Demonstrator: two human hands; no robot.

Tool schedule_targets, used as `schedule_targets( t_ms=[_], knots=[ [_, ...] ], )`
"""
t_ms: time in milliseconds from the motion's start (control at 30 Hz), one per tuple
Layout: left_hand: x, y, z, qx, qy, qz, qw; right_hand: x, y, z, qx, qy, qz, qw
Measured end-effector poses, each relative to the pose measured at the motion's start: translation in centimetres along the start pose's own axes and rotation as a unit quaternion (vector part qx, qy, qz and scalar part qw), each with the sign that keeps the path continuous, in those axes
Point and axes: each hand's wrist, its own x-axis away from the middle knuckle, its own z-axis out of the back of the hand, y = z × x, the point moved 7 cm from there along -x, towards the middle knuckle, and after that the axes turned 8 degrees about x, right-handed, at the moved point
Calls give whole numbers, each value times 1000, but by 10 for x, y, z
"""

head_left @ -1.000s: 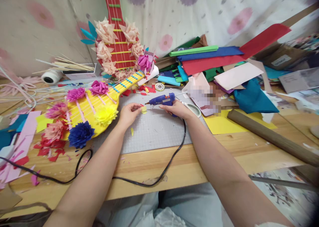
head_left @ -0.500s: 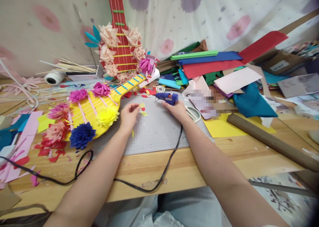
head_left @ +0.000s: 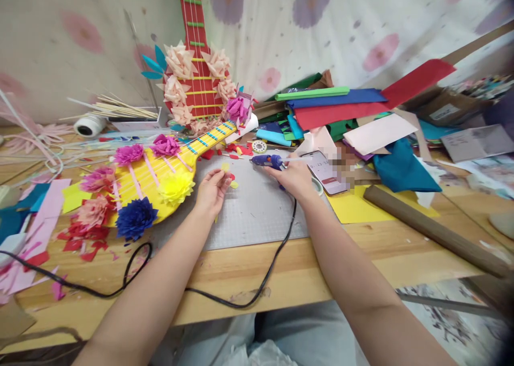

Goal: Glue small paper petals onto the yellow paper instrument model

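Observation:
My right hand (head_left: 297, 177) is closed around a blue glue gun (head_left: 266, 161). Its nozzle points left, and a whitish glue stick seems to poke out behind. Opposite it, my left hand (head_left: 212, 192) pinches a small yellow paper piece (head_left: 225, 167) between thumb and fingertips. Scraps of red and yellow paper (head_left: 234, 184) lie on the grey cutting mat (head_left: 257, 221) by those fingertips. Left of this hand rests a yellow paper guitar (head_left: 140, 176) decorated with pink, blue and yellow paper flowers. A gap separates the nozzle from the yellow piece.
A black cord (head_left: 263, 291) runs from the glue gun across the table's front. Behind stands a red guitar (head_left: 201, 90) with peach flowers. To the right are a phone (head_left: 327, 170), folded coloured papers (head_left: 341, 109) and a brown roll (head_left: 433, 229).
The right hand has closed further round the glue gun, whose handle now sits in the grip. My left hand still pinches the yellow paper. The view has shifted slightly.

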Motion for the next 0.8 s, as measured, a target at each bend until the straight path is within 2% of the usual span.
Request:
schedule_targets(
  t_ms=[100, 167, 233, 300, 333, 400, 467, 500, 567, 667, 733, 800],
  knots=[
    [-1, 0, 1, 50, 18, 18, 998, 9, -2, 5, 66, -140, 11, 988],
    [0, -2, 0, 75, 22, 36, 996, 18, -12, 3, 48, -207, 41, 976],
    [2, -5, -2, 87, 18, 59, 994, 26, -31, -2, -43, -211, 80, 973],
    [6, -9, -4, 89, 6, 81, 993, 31, -52, -11, -187, -172, 103, 962],
    [8, -11, -5, 89, 1, 91, 992, 34, -60, -17, -266, -151, 94, 948],
    [11, -15, -7, 88, -6, 109, 990, 39, -73, -40, -385, -167, 57, 906],
    [12, -17, -7, 92, -7, 123, 988, 43, -83, -58, -452, -184, 17, 873],
    [12, -18, -7, 95, -5, 131, 987, 44, -85, -63, -464, -180, 4, 867],
    [12, -20, -6, 106, -2, 151, 983, 44, -86, -59, -442, -126, 14, 888],
    [12, -24, -6, 129, -3, 184, 975, 46, -96, -34, -283, 7, 144, 948],
    [12, -25, -8, 140, -15, 197, 970, 53, -109, -25, -142, 63, 256, 954],
    [12, -25, -9, 142, -23, 201, 969, 57, -119, -26, -37, 94, 328, 939]
  ],
)
